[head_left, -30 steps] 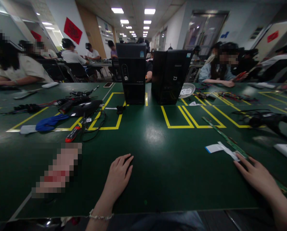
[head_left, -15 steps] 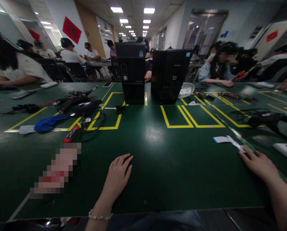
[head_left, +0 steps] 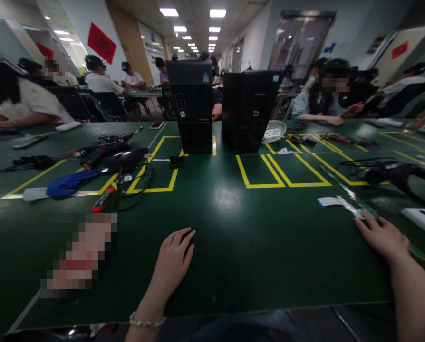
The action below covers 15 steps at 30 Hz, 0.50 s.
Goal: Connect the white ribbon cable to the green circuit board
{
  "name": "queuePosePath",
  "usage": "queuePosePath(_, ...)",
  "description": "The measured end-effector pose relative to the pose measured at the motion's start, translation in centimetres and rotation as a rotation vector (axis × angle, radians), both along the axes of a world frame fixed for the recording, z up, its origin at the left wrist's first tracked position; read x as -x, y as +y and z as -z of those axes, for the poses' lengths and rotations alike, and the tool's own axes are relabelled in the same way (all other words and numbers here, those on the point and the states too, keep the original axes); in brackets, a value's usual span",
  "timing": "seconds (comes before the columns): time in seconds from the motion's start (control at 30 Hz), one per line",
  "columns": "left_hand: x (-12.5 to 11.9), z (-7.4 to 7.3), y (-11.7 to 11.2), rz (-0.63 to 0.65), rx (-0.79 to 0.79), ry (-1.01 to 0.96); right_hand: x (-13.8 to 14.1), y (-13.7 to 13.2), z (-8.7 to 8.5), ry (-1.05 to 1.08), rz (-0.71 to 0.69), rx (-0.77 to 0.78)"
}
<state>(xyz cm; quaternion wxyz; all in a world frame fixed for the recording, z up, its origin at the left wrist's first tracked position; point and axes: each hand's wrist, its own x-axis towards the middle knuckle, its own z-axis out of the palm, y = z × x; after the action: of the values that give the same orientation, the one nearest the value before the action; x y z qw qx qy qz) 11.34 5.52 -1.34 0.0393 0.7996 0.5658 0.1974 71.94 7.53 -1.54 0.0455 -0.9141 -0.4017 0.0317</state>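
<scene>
My left hand (head_left: 175, 254) lies palm down on the green table (head_left: 255, 266), its fingers stretched out and slightly apart, with nothing in them. At the right, my right hand (head_left: 383, 235) rests over a long, narrow green circuit board strip (head_left: 367, 206). Its fingers are extended, and the fingertips touch the strip near a white flat ribbon cable (head_left: 332, 201) with a blue end. The palm hides part of the strip, whose lower end shows beyond the hand.
Two black computer towers (head_left: 194, 109) stand ahead. At the left lie a red-and-black screwdriver (head_left: 104, 198), a blue glove (head_left: 70, 183) and dark cables. A white device (head_left: 422, 223) and black cabling (head_left: 398, 173) lie right. A white basket (head_left: 275, 130) is behind. Other people sit around.
My right hand's fingers have shifted slightly on the strip. The view has turned a little; my left hand stays in place on the table.
</scene>
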Motion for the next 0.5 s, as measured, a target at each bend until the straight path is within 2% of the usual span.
queuePosePath(0.5,-0.13,-0.15,0.08,0.001,-0.008,-0.003,0.33,0.11,-0.24,0.031,0.02,-0.012)
